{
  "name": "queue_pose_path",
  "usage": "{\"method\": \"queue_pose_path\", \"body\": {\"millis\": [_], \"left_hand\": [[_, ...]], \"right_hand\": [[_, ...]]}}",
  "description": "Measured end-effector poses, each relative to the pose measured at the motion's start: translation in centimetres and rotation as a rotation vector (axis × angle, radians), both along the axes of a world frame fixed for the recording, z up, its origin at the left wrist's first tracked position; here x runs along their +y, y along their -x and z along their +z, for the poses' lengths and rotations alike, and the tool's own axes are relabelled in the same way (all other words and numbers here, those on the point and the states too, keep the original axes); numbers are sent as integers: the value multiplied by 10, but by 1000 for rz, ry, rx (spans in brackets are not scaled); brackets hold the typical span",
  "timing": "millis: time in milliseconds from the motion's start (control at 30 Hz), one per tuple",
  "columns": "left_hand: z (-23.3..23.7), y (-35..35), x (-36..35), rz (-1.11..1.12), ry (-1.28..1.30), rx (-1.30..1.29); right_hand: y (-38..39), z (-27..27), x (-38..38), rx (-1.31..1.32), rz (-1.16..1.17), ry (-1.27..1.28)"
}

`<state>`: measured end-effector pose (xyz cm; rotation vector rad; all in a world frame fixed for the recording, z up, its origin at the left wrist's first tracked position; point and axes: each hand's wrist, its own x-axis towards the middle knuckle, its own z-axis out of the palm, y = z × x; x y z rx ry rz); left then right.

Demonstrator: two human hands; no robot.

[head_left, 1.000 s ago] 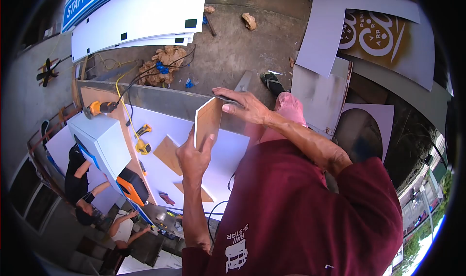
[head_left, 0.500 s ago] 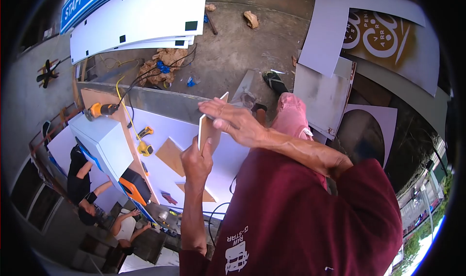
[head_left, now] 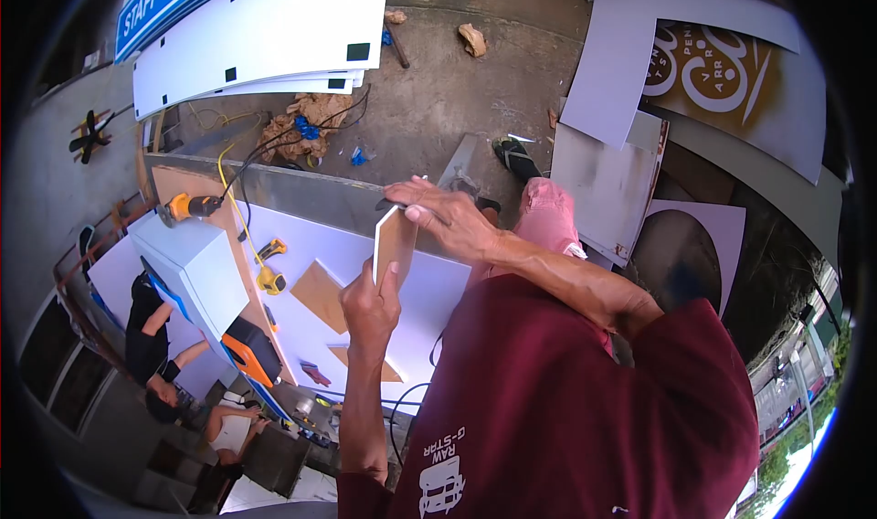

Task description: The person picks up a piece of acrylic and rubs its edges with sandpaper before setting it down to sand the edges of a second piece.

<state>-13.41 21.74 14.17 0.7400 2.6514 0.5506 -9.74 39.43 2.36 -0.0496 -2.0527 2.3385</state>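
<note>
My left hand (head_left: 370, 304) is closed round the lower end of a small flat board (head_left: 396, 248), which has a brown face and a white edge. The board stands upright above the white sheet on the table. Across its upper edge lies my right hand (head_left: 452, 222), fingers together and thumb bent against it. A thin dark piece (head_left: 387, 206) shows under those fingers; its kind is not clear, and most of it is covered by the hand.
On the white sheet (head_left: 429, 286) lie brown board pieces (head_left: 320, 298), a yellow-black power tool (head_left: 271, 280) and a dark red folded item (head_left: 315, 374). A yellow tool (head_left: 192, 206) rests by a pale box (head_left: 206, 268). Cords cross the left side. Two people are beyond the table.
My right hand has slid slightly right and down along the board's edge, and the dark piece under its fingers now shows. My left hand keeps its hold on the board.
</note>
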Motion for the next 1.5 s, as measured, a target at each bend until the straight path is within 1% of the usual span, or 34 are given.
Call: {"method": "queue_pose_path", "body": {"millis": [67,100,133,233,267,333,367,400,467,500,533,567,633,667,700,767,800,900,933,967,1033,1067,1133,1167,1233,1267,1300,1333,1433,1467,1500], "left_hand": [[7,-8,-8,16,19,-24],[4,-6,-7,19,16,-17],[2,-5,-7,19,17,-19],[1,-10,-5,4,12,-4],[5,-13,-9,14,22,-21],[0,-8,-6,26,6,-16],[3,-9,-8,23,15,-16],[4,-9,-8,23,21,-11],[4,-9,-4,16,22,-7],[4,-10,1,15,16,1],[6,-10,2,9,14,6],[9,-12,-2,17,29,-9],[3,-9,-2,32,28,-10],[3,-8,-3,34,27,-21],[4,-8,-3,24,39,-7],[4,-8,-2,-1,56,13],[5,-11,-2,-5,49,22],[5,-12,1,-7,37,27],[5,-11,3,10,39,18],[6,-11,3,25,48,2],[7,-9,0,17,53,19],[5,-10,0,12,54,21],[11,-16,-1,-12,33,32],[4,-12,5,-19,3,58],[15,-20,-1,-12,67,26],[18,-21,-3,-3,88,18],[8,-13,4,0,80,39],[5,-12,6,8,6,44],[7,-12,1,-19,93,48],[4,-11,5,-18,76,63],[4,-11,9,-19,65,71]], "right_hand": [[-3,4,0,-76,33,-19],[2,5,5,-100,44,-40],[-1,22,0,-1,-17,-6],[-3,56,9,151,-3,112],[-1,40,11,129,15,96],[5,-9,14,-5,57,15],[0,-18,10,-91,79,-8],[2,-2,8,-39,54,-66],[-1,55,7,110,-37,37],[-2,69,7,189,-77,88],[-3,67,8,180,-61,104],[-5,54,5,127,-37,74],[1,-4,3,50,10,-16],[3,-24,5,-25,61,-31],[2,-14,4,15,34,-13],[-2,28,3,84,-27,18],[-6,50,3,166,-79,61],[-8,17,1,117,-56,122],[-4,-17,1,12,-17,47],[-2,-50,1,-156,17,35],[3,-59,3,-286,68,-36],[-1,-61,-1,-214,18,-2],[-9,-21,-9,-73,-74,70],[-11,9,-2,19,-61,78],[-12,5,-1,61,-40,163],[-14,-14,-5,-30,-20,148],[-6,-51,-4,-90,-7,103],[-3,-72,-4,-166,3,72],[-7,-40,-12,-140,-67,11],[-9,-13,-10,-13,-112,68],[-7,-14,-6,11,-95,84]]}}
